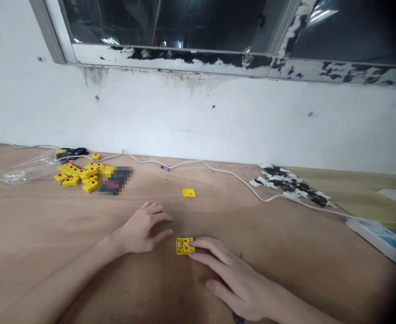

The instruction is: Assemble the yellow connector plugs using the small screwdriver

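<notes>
A yellow block (185,246) with red dots lies on the plywood bench (32,225) at lower centre of the frame, directly under the fingertips (193,245) of the right hand (235,279). The right hand comes in from the lower right, palm down, its fingers reaching left. Its grip stands open: two fingers touch the block's right end without closing around it. The left hand (140,229) lies palm down just left of the block and apart from it, fingers spread, its grip open and holding nothing.

A second yellow block (189,193) sits farther up the bench. A heap of yellow blocks (78,176) lies at the left beside a pixelated patch (115,180), with a plastic bag (25,171) beyond. A white cable (231,176) runs along the back.
</notes>
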Action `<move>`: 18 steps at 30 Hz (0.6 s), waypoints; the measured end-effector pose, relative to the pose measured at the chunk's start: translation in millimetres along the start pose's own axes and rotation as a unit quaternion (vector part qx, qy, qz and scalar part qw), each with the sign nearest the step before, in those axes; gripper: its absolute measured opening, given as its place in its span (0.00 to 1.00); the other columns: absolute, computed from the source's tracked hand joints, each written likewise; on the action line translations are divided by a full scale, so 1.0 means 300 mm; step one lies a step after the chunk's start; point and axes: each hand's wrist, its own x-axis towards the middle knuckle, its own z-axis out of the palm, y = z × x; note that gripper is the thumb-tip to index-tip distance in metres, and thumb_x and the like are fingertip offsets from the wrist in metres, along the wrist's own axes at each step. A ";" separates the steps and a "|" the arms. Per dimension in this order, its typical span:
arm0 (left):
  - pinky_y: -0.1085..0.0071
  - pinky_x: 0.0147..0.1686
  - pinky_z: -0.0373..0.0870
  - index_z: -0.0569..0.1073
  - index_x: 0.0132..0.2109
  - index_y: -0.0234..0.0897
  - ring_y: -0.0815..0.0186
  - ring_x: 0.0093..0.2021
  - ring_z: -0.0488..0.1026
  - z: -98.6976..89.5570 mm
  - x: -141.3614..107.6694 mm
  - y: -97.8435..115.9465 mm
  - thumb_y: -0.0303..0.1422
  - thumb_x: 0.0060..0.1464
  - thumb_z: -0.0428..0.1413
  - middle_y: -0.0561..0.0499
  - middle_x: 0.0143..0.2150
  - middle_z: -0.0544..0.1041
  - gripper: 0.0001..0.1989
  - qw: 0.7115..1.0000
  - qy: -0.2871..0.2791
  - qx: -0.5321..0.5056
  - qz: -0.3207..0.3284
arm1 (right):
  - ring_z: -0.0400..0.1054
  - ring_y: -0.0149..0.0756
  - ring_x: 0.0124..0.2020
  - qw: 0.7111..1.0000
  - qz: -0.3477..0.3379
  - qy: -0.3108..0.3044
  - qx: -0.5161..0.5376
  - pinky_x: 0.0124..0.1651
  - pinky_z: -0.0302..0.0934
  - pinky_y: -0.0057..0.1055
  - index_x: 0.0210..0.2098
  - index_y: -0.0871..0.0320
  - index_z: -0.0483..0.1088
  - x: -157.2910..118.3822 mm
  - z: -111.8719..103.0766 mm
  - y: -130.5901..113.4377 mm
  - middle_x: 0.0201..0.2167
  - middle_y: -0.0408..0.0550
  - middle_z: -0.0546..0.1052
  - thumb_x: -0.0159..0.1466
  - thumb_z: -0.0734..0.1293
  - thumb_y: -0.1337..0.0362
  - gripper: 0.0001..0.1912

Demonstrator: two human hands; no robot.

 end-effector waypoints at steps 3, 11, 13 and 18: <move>0.68 0.40 0.60 0.81 0.38 0.43 0.65 0.30 0.69 -0.080 -0.024 -0.094 0.35 0.56 0.59 0.53 0.26 0.75 0.06 0.999 -0.021 -0.008 -0.039 | 0.60 0.46 0.62 0.999 -0.015 0.047 0.005 0.62 0.60 0.47 0.64 0.55 0.60 -0.002 0.013 0.024 0.60 0.59 0.65 0.65 0.61 0.70 0.28; 0.74 0.25 0.54 0.84 0.37 0.41 0.69 0.23 0.65 -0.095 -0.084 -0.204 0.36 0.56 0.59 0.52 0.27 0.78 0.09 0.991 -0.033 -0.090 -0.097 | 0.73 0.41 0.41 0.993 0.044 0.108 0.027 0.44 0.70 0.36 0.52 0.50 0.72 -0.063 -0.140 0.036 0.41 0.53 0.76 0.70 0.59 0.66 0.16; 0.74 0.25 0.54 0.83 0.35 0.41 0.69 0.24 0.65 -0.076 -0.079 -0.198 0.36 0.57 0.58 0.51 0.27 0.78 0.09 0.991 -0.028 -0.080 -0.104 | 0.72 0.44 0.49 0.996 0.072 0.044 0.015 0.49 0.69 0.36 0.50 0.48 0.75 -0.079 -0.189 0.007 0.48 0.54 0.75 0.66 0.67 0.64 0.14; 0.75 0.25 0.54 0.82 0.35 0.41 0.69 0.24 0.64 -0.065 -0.069 -0.162 0.37 0.57 0.58 0.54 0.23 0.72 0.08 0.993 0.004 -0.054 -0.100 | 0.72 0.39 0.47 0.996 0.077 -0.045 -0.014 0.50 0.69 0.36 0.41 0.46 0.78 -0.093 -0.189 -0.018 0.43 0.47 0.77 0.68 0.62 0.70 0.15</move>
